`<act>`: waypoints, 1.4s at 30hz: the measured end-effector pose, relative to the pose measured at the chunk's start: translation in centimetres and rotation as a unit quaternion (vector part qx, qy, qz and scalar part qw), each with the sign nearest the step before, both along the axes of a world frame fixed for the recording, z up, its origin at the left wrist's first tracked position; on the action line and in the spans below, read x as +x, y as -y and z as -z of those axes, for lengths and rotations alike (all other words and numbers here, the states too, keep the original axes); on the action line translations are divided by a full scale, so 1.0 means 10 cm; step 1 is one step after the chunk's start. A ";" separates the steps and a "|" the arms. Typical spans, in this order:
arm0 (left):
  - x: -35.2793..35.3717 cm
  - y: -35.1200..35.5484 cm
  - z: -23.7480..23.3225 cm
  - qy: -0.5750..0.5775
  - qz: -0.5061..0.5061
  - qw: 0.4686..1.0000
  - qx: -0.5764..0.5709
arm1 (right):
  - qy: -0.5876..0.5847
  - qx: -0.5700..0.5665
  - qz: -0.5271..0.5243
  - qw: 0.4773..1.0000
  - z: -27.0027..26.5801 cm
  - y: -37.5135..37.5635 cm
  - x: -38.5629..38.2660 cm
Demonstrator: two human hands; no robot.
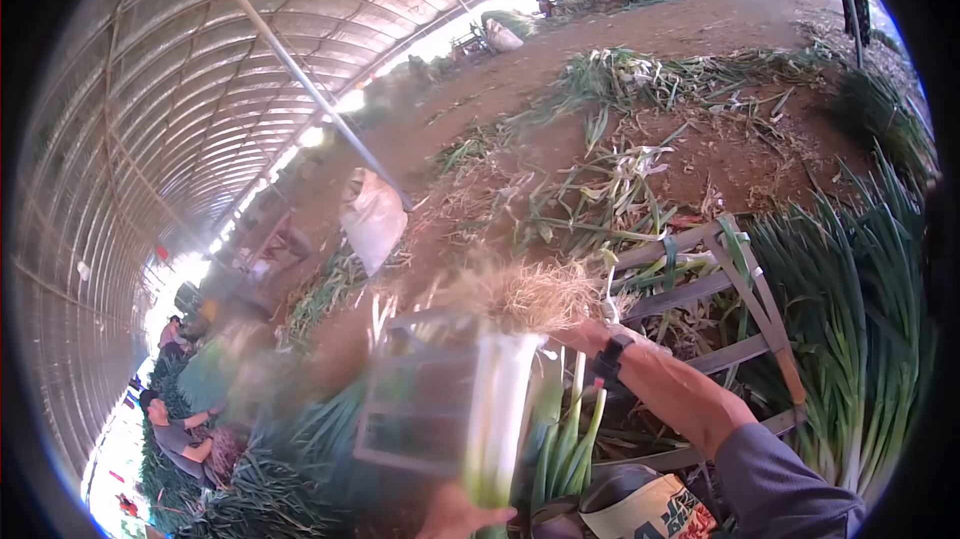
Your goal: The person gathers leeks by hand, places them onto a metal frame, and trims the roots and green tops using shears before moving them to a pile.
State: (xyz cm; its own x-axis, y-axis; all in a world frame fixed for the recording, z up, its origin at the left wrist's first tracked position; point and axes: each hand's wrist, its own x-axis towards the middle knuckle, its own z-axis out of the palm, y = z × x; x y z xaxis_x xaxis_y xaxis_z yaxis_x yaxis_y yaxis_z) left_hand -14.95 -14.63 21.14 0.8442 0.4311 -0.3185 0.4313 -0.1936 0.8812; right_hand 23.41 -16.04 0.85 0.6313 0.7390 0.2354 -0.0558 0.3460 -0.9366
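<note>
A bundle of large green onions (497,389) stands nearly upright before me, its white stalks blurred by motion. Its bushy, straw-coloured roots (540,296) point away from me. My left hand (465,513) is closed around the lower, greener part of the stalks, with its thumb across them. Up at the root end is my right hand (582,335), with a dark watch (611,359) on the wrist; its fingers are hidden by the roots and blur. More green onion stalks (567,439) show just right of the bundle.
A slatted frame (715,284) stands to the right, beside a large pile of green onions (850,329). Loose onions and trimmings (640,174) litter the soil. A pale sack (372,219) rests near a slanted pole (300,79). At left, another person (185,439) sits among onion piles.
</note>
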 end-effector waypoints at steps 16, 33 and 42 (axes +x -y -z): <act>-0.12 0.14 0.10 -0.118 -0.087 0.971 0.187 | -0.104 0.091 0.007 0.990 -0.53 2.34 1.68; 0.03 0.36 0.65 -0.148 -0.029 0.931 0.332 | 0.683 -0.297 0.089 0.661 -1.85 0.73 -0.62; -0.27 -0.36 0.04 -0.127 -0.121 0.983 0.044 | 0.456 -0.119 0.130 0.873 -1.90 1.36 0.79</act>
State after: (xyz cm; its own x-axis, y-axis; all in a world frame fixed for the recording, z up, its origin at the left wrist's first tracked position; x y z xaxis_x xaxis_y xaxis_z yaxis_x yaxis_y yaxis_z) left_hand -17.69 -11.00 20.72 0.6106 0.6454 -0.4589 0.6788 -0.1280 0.7231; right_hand 31.27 -29.61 19.81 0.4155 0.6949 0.5869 0.8010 0.0263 -0.5981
